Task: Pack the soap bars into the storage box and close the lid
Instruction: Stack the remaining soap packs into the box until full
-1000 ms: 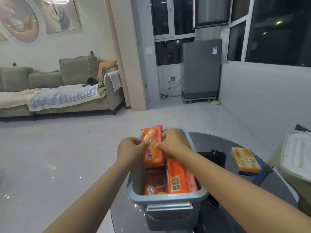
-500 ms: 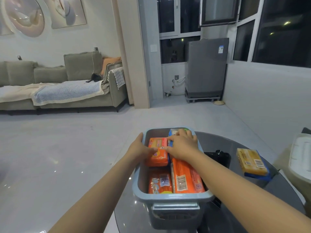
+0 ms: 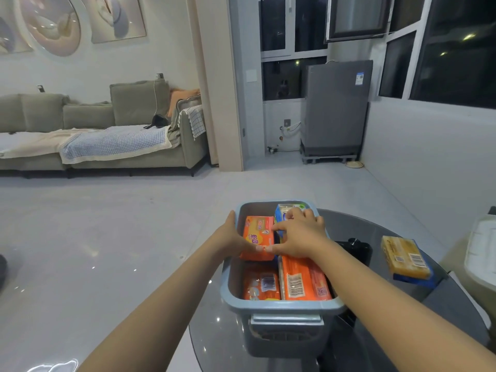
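Observation:
A grey-blue storage box (image 3: 279, 307) stands on the round glass table, without its lid. Inside lie several wrapped soap bars: an orange bar (image 3: 259, 233) at the far left, a blue-and-white pack (image 3: 281, 214) at the far right, two more orange packs (image 3: 303, 280) nearer me. My left hand (image 3: 230, 238) rests over the box's left wall, its thumb on the far orange bar. My right hand (image 3: 299, 233) lies across the bars, its thumb pinching that same bar's near edge. A yellow soap bar (image 3: 404, 257) lies on a blue one on the table to the right.
A black object (image 3: 354, 248) sits on the table right behind the box. A white lid (image 3: 481, 245) lies at the far right edge of view. Beyond the glass table (image 3: 357, 342) is open grey floor, a sofa at left and a grey appliance by the windows.
Both hands have lowered the orange bar from above the box rim down into the far left of the box, where it now lies flat.

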Tool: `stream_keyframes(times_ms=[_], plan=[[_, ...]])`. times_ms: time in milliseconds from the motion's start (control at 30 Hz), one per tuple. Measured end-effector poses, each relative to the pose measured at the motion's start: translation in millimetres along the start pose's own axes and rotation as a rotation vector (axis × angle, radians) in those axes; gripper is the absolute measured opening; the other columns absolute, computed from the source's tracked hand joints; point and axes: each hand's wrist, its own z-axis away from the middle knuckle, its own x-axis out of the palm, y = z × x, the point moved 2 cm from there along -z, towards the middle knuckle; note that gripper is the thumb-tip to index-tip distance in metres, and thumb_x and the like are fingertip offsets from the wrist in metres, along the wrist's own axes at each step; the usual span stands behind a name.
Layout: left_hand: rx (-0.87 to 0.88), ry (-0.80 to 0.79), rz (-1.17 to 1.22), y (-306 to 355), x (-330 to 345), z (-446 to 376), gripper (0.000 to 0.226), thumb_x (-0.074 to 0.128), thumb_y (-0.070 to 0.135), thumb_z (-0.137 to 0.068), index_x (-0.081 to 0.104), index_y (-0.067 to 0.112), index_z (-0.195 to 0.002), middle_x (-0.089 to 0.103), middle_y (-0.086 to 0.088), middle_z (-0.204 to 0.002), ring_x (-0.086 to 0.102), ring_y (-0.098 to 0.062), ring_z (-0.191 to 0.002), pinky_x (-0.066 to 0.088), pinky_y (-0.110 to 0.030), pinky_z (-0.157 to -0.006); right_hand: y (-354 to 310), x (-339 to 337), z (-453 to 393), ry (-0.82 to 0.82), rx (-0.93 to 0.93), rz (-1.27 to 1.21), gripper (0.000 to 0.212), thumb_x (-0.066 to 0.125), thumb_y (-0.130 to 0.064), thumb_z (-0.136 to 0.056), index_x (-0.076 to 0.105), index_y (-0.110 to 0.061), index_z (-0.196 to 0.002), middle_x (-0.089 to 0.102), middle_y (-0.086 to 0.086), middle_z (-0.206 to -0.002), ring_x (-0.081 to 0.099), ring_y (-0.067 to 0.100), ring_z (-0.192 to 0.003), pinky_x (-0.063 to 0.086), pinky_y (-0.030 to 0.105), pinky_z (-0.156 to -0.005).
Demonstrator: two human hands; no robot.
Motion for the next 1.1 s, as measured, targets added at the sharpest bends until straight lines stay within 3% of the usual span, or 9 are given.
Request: stream_keyframes(times_ms=[300,500,667,800,867,967,1033,1100], plan=[[0.009,0.097,-0.006,2.6,7.9,-7.7,0.114,0.079,0.043,-0.068,0.005,0.018,-0.151,0.034,-0.008,-0.153,0.043,-0.027,-0.133,0.045,-0.036,-0.098,-3.1,-3.5,-3.7,0.143,0.067,-0.005,0.047,0.058,-0.058,-0.077,0.062,-0.035,-0.118,0.045,0.003,-0.134,0.033,0.027,-0.127,0.027,0.045,-0.104],[0.091,0.191,-0.009,7.5,6.1,16.6,0.088,0.066,0.043,-0.082,0.017,0.016,-0.15,0.033,-0.01,-0.153,0.039,-0.028,-0.136,0.04,-0.04,-0.104,0.6,-9.3,3.5,0.156,0.083,-0.229,0.045,0.059,-0.052,-0.08,0.059,-0.035,-0.122,0.049,0.003,-0.136,0.033,0.028,-0.129,0.028,0.043,-0.104],[0.179,0.416,-0.017,26.6,5.1,51.4,0.054,0.055,0.042,-0.089,0.043,0.022,-0.138,0.046,-0.011,-0.14,0.042,-0.028,-0.13,0.036,-0.046,-0.107,20.1,-12.1,35.9,0.203,0.065,-0.56,0.042,0.055,-0.042,-0.086,0.056,-0.028,-0.126,0.054,0.006,-0.133,0.051,0.024,-0.118,0.044,0.037,-0.093],[0.318,0.357,0.223,51.3,25.0,75.1,0.04,0.054,0.036,-0.089,0.055,0.021,-0.127,0.059,-0.005,-0.129,0.056,-0.023,-0.116,0.046,-0.048,-0.098,42.0,-9.9,71.9,0.312,0.072,-0.663,0.033,0.053,-0.036,-0.089,0.06,-0.03,-0.12,0.062,0.001,-0.118,0.052,0.019,-0.113,0.045,0.041,-0.095],[0.386,0.332,0.31,67.2,40.1,85.5,0.035,0.055,0.032,-0.09,0.059,0.019,-0.122,0.063,-0.001,-0.121,0.06,-0.015,-0.107,0.05,-0.036,-0.091,57.7,-10.8,86.4,0.372,0.109,-0.707,0.028,0.053,-0.032,-0.089,0.063,-0.03,-0.115,0.065,-0.003,-0.111,0.054,0.014,-0.106,0.047,0.033,-0.086],[0.464,0.288,0.418,89.9,66.0,93.2,0.03,0.055,0.021,-0.09,0.062,0.016,-0.118,0.066,0.0,-0.115,0.059,-0.008,-0.103,0.045,-0.019,-0.083,83.5,-11.3,104.7,0.431,0.15,-0.748,0.024,0.052,-0.025,-0.09,0.065,-0.027,-0.11,0.066,-0.006,-0.104,0.057,0.007,-0.091,0.043,0.019,-0.069],[0.49,0.231,0.464,103.6,85.8,97.0,0.027,0.054,0.019,-0.09,0.062,0.018,-0.117,0.065,0.003,-0.111,0.058,-0.005,-0.102,0.042,-0.012,-0.078,101.2,-11.7,114.7,0.449,0.186,-0.758,0.023,0.052,-0.022,-0.09,0.066,-0.025,-0.108,0.067,-0.006,-0.102,0.058,0.006,-0.088,0.044,0.016,-0.068],[0.504,0.175,0.522,116.2,105.4,99.6,0.025,0.054,0.018,-0.09,0.062,0.021,-0.114,0.064,0.006,-0.108,0.058,-0.003,-0.1,0.041,-0.008,-0.075,119.7,-11.0,122.4,0.447,0.231,-0.759,0.022,0.052,-0.021,-0.09,0.067,-0.023,-0.106,0.069,-0.005,-0.102,0.061,0.009,-0.091,0.048,0.023,-0.075]])
